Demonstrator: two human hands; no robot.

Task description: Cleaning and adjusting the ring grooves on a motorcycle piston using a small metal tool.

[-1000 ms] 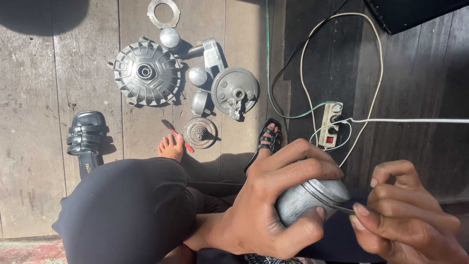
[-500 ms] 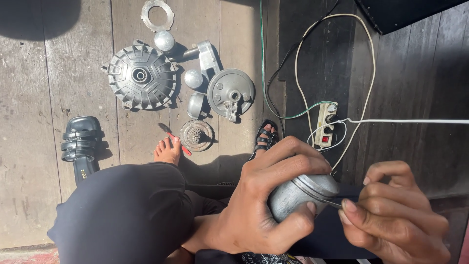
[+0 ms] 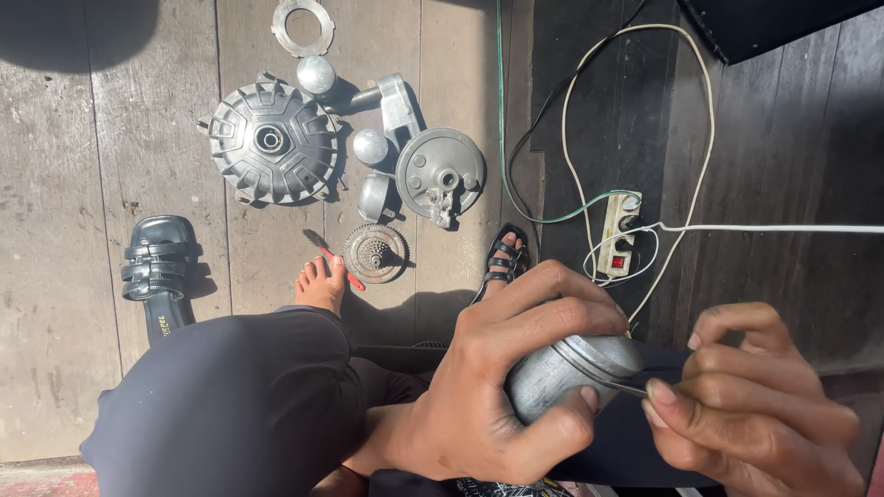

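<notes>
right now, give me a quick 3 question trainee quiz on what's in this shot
1. True or false: the left hand is wrapped around a silver metal cylinder.
2. What does the right hand touch? A) the power strip B) the rim of the cylinder C) the black sandal
3. Fill in: the small toothed sprocket lies on the wooden ____.

Key: 1 true; 2 B; 3 floor.
</notes>
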